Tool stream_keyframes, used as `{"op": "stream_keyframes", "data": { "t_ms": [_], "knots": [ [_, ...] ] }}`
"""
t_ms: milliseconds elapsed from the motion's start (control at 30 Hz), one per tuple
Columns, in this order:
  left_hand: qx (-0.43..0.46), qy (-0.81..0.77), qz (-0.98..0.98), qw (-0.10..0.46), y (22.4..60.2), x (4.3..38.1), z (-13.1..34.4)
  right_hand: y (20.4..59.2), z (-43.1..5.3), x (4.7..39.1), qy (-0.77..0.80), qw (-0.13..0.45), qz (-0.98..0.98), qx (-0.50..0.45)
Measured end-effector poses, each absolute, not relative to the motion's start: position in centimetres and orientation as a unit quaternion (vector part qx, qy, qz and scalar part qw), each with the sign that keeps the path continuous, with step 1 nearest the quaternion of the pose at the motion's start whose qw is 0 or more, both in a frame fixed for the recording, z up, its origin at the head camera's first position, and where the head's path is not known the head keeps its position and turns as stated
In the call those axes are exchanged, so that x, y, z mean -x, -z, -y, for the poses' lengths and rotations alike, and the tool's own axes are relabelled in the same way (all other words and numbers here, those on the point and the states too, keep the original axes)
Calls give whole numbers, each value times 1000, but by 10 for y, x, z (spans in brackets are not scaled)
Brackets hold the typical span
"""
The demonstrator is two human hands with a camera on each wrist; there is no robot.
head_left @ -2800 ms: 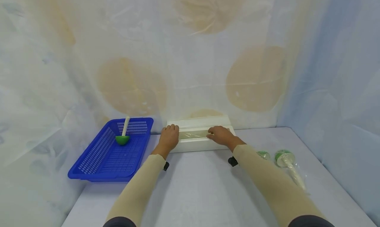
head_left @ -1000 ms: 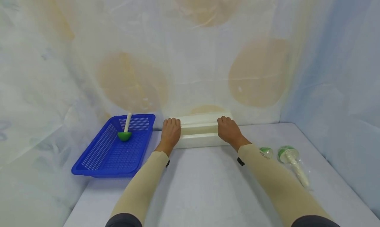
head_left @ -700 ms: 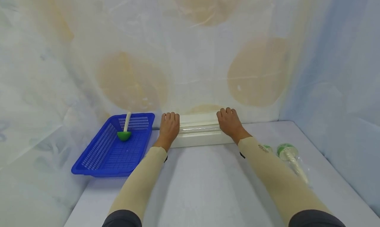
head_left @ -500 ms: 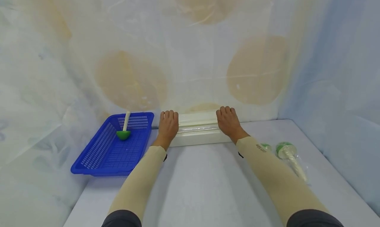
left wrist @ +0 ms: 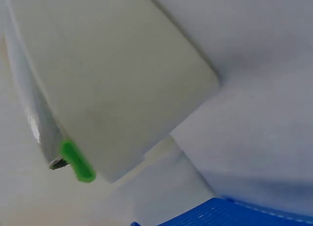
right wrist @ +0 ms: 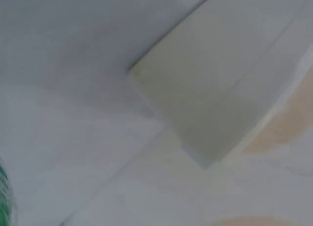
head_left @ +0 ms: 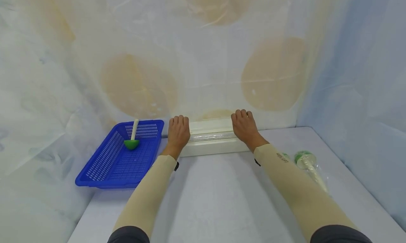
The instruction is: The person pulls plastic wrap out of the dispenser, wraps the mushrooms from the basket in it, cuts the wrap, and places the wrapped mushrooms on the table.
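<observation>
Both hands are over a long white box [head_left: 215, 149] at the back of the table, its lid [head_left: 211, 124] tilted up against the wall. A shiny roll of plastic wrap [head_left: 211, 137] stretches across the box between them. My left hand [head_left: 179, 133] curls at the wrap's left end, and my right hand [head_left: 245, 128] curls at its right end. Their fingertips are hidden. In the left wrist view, a shiny rolled end [left wrist: 38, 123] and a small green piece [left wrist: 78, 162] show beyond the box. The right wrist view shows the box's other end [right wrist: 215, 89].
A blue perforated basket [head_left: 127, 169] on the left contains a green ladle [head_left: 131, 144] with a white handle. At right, bagged green-and-white utensils [head_left: 307, 160] lie on the white table [head_left: 209, 200], partly behind the right forearm. Plastic sheeting [head_left: 209, 59] walls the back and sides.
My right hand, earlier touching the wrap nearer the box's middle, has moved to its right end. Both hands have risen and gone slightly back, and the wrap between them now looks shinier and rounder.
</observation>
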State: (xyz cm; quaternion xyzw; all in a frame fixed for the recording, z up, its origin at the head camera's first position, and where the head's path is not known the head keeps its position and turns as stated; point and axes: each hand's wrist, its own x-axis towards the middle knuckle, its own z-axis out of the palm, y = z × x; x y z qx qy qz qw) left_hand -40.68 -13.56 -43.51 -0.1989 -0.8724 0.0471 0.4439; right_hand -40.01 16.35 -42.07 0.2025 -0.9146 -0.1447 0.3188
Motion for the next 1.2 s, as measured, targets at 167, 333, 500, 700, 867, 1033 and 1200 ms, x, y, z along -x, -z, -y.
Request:
{"op": "stream_keyframes", "data": {
  "t_ms": [167, 333, 500, 700, 867, 1033, 1200],
  "knots": [
    [209, -38, 867, 450, 422, 407, 132, 413, -170, 399, 143, 321, 914, -204],
    [193, -49, 886, 420, 416, 407, 132, 406, -172, 402, 117, 348, 904, -217],
    [195, -50, 906, 373, 416, 406, 137, 406, -170, 403, 116, 360, 897, -230],
    [208, -51, 919, 332, 411, 408, 141, 409, -168, 401, 120, 342, 905, -224],
    [228, -47, 931, 282, 413, 405, 140, 414, -169, 399, 126, 330, 908, -224],
    [214, -41, 934, 283, 418, 400, 145, 415, -165, 399, 100, 390, 879, -257],
    [197, -34, 933, 298, 421, 399, 149, 408, -161, 397, 94, 411, 866, -270]
  ]
}}
